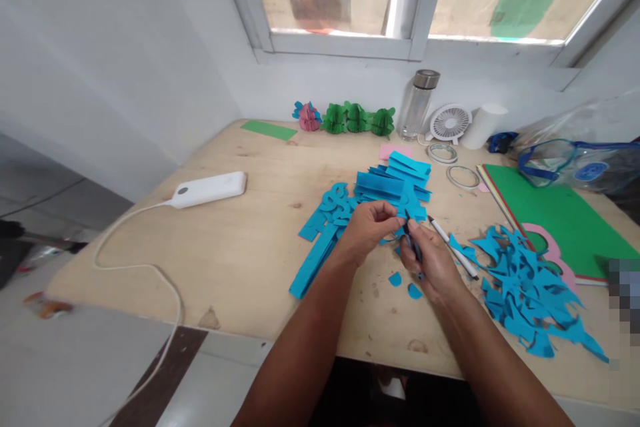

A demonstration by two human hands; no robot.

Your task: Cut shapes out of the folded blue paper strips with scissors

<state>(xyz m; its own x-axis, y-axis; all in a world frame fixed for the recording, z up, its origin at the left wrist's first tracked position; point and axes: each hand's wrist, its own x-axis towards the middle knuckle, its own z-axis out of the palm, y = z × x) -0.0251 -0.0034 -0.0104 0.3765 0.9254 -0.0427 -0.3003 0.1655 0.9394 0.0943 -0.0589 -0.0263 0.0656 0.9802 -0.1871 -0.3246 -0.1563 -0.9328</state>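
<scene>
1. Left hand [373,230]: grip narrow, thumb and finger pinched on a blue paper piece [411,203]; the contact point is partly hidden.
2. Right hand [427,257]: grip closed around a slim dark-handled tool [415,248], its tip near the left fingertips. The kind of tool cannot be determined.
3. The blue paper piece is at the fingertips of both hands, above the bench [260,240], just in front of a stack of folded blue paper strips [380,185].
4. Left of the hands lie curled blue cut-outs [336,203] and a long blue strip [315,263], the strip set diagonally.
5. Two small blue scraps [395,279] lie between the forearms, apart from each other.
6. A white marker [456,250] lies just right of the right hand. Farther right is a loose heap of blue offcuts [525,287].
7. Beyond the heap, a green sheet [565,213] tops a stack of coloured paper; a pink cut-out [555,255] overlaps its near edge.
8. Along the wall stand three green paper ornaments [356,118], a clear bottle [418,107] with a metal cap and a white fan [451,123].
9. A white power bank [210,189], cable attached, lies at left, well apart from the hands.
</scene>
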